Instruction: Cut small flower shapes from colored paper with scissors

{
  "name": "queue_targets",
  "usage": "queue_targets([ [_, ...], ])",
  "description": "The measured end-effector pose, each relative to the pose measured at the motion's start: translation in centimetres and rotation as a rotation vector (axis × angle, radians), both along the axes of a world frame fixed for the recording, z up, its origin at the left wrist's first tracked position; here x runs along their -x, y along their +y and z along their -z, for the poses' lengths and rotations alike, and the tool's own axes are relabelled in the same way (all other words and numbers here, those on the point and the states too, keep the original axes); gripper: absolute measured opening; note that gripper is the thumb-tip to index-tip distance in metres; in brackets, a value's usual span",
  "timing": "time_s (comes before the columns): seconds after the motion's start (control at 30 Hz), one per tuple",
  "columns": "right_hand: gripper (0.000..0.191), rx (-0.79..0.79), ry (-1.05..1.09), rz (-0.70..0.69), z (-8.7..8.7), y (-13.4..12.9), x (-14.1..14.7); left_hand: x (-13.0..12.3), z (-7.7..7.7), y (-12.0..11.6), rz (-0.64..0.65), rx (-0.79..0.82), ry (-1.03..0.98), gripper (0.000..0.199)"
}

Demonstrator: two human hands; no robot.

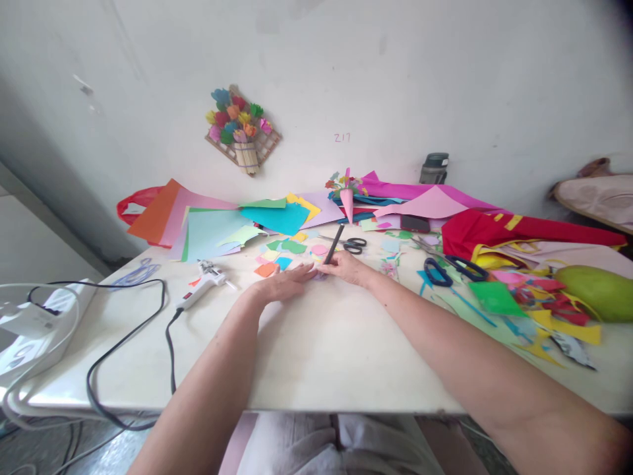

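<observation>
My right hand [345,267] is closed around a dark pen-like stick [335,245], which slants up and to the right. My left hand [287,282] lies flat on the table with its fingers spread, their tips close to my right hand. Between the hands, a small light purple paper piece [320,276] shows in part, mostly covered by the fingers. Just beyond the hands are an orange piece [267,270], a blue piece [283,263], green pieces [293,247] and a pink round piece [320,250].
A glue gun [202,289] with a black cord rests at the left, near a power strip [49,323]. Small scissors [355,245] and larger scissors [457,267] lie to the right. Coloured sheets [212,231], a pink cone with flowers [347,203] and a green fruit [601,292] are farther out.
</observation>
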State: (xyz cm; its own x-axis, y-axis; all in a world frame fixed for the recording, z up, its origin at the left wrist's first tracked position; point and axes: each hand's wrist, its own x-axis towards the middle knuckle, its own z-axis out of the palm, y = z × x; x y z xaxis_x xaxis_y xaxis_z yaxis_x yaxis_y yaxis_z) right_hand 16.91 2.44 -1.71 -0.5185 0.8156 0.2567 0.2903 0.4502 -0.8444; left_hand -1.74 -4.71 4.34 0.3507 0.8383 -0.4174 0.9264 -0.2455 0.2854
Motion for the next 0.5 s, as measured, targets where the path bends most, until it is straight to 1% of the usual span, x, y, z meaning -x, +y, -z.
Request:
queue_targets([
  [0.23, 0.021, -0.017, -0.019, 0.003, -0.12, -0.01, -0.16, 0.08, -0.02, -0.03, 0.017, -0.015, 0.011, 0.08],
  [0.5, 0.023, -0.038, -0.016, -0.023, -0.09, 0.13, -0.35, -0.16, -0.49, -0.37, 0.005, -0.009, 0.025, 0.079],
])
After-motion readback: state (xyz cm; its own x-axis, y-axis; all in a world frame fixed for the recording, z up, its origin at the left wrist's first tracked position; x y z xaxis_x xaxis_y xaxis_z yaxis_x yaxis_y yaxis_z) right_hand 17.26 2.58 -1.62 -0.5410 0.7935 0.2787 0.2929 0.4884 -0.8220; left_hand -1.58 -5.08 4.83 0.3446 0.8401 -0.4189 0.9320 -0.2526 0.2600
